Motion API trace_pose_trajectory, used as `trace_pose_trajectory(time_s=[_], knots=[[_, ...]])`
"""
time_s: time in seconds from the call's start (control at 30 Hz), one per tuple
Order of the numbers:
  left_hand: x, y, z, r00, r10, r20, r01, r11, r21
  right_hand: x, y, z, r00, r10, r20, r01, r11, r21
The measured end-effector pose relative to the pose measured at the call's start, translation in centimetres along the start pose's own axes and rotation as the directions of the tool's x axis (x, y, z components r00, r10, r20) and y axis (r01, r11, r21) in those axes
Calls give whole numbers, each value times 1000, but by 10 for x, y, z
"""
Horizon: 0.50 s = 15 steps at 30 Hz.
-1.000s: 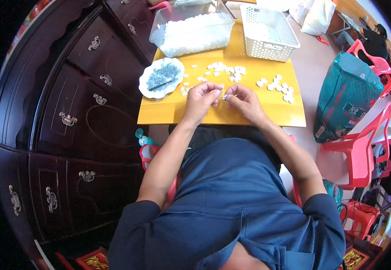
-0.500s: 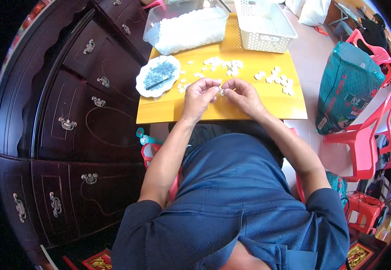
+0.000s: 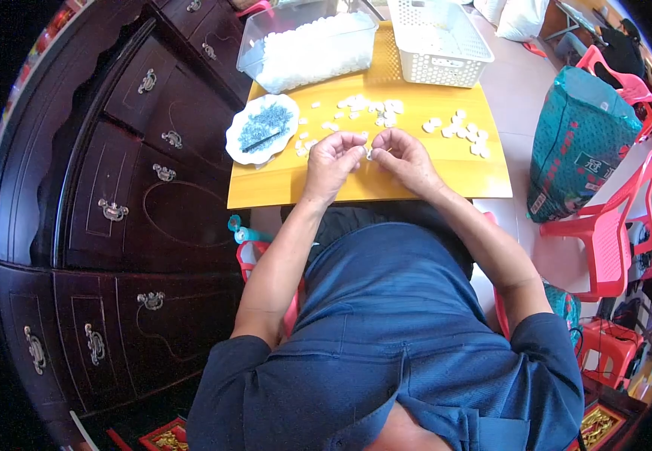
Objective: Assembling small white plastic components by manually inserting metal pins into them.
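Observation:
Over the near part of the yellow table [image 3: 288,187], my left hand [image 3: 333,161] and my right hand [image 3: 405,159] face each other, fingertips almost meeting. Both are pinched closed. At the right fingertips shows a small whitish piece [image 3: 369,153], too small to make out fully. What my left fingers pinch is hidden. Just beyond the hands lie small white pieces [image 3: 356,103] in loose groups, with another cluster of white pieces [image 3: 461,128] to the right. A scalloped white plate [image 3: 233,150] holding small dark bluish bits [image 3: 266,124] and a dark slim tool [image 3: 264,141] stands at the left.
At the table's far side stand a clear plastic bin [image 3: 249,64] full of white pieces and a white perforated basket [image 3: 446,71]. Dark wooden cabinets [image 3: 183,218] line the left. A teal bag [image 3: 581,150] and pink plastic chairs [image 3: 604,240] are on the right.
Both hands stay pinched in nearly the same place. The small piece at the right fingertips looks slightly turned; everything else stays put apart from a slight shift of the view.

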State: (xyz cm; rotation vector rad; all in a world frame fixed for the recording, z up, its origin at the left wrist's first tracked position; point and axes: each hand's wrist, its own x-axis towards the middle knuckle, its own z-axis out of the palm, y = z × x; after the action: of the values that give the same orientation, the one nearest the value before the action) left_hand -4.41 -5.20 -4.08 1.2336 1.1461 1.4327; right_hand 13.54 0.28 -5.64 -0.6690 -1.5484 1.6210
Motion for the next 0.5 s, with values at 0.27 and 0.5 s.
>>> trace_pose_trajectory(time_s=[0.27, 0.5], knots=[[0, 1, 2, 1000, 2, -23, -1, 1000, 25, 1, 0, -2, 1000, 6, 22, -5, 1000, -29], [0, -2, 1, 999, -7, -38, 8, 1000, 21, 1, 3, -2, 1000, 1, 9, -1, 999, -35]])
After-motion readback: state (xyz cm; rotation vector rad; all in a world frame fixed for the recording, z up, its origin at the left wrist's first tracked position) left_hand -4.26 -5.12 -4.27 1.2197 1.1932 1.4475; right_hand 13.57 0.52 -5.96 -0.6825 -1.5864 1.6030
